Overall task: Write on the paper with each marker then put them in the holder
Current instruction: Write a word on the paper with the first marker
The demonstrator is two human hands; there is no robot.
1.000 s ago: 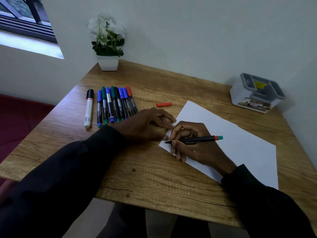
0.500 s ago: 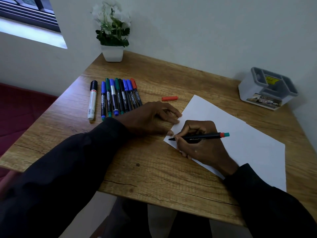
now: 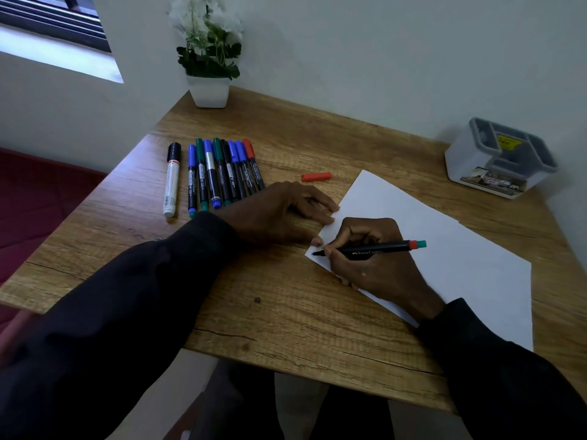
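The white paper (image 3: pixel 444 249) is lying on the wooden table (image 3: pixel 286 319), partly under the right hand (image 3: pixel 371 268), which is gripping an uncapped black marker (image 3: pixel 378 248) with curled fingers, tip at the sheet's left corner. The left hand (image 3: pixel 279 211) is resting just beside it, fingers relaxed and nearly flat, fingertips at the paper's edge, holding nothing. A red cap (image 3: pixel 316 176) is lying beyond that hand. The row of markers (image 3: pixel 222 173) is lying further left, and the holder (image 3: pixel 498 157) is sitting well apart at the far right.

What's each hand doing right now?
Left hand: open, fingertips at the paper edge.
Right hand: gripping a marker, tip at the paper.
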